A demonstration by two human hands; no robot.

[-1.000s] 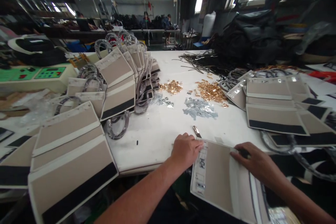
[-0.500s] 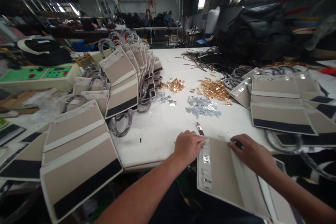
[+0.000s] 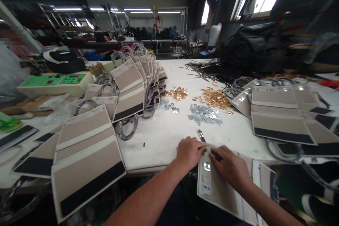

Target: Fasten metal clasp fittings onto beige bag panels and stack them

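Note:
My left hand [image 3: 189, 153] grips the far left corner of a beige bag panel [image 3: 224, 192], its thumb and fingers pinched at the edge. My right hand [image 3: 231, 166] is closed, its fingertips on the panel's pale end strip close to the left fingertips. Something small and dark shows among the right fingers; I cannot make out what. Two shiny metal plates, one of them a square plate [image 3: 207, 166], sit on the strip nearer my body. The panel overhangs the table's front edge. Just beyond the left fingers lies a narrow metal-tipped piece [image 3: 201, 135].
Grey metal plates [image 3: 203, 114] and gold-coloured clips [image 3: 215, 98] lie in piles ahead. Beige panels [image 3: 88, 162] with plastic-wrapped handles are stacked at left, more panels [image 3: 282, 114] at right. Black cords [image 3: 203, 70] lie farther back. A green-topped machine [image 3: 57, 83] stands far left.
My right hand has moved left across the panel, from its far edge to the end strip beside my left hand. My left hand stays at the corner. The camera view has tilted slightly up.

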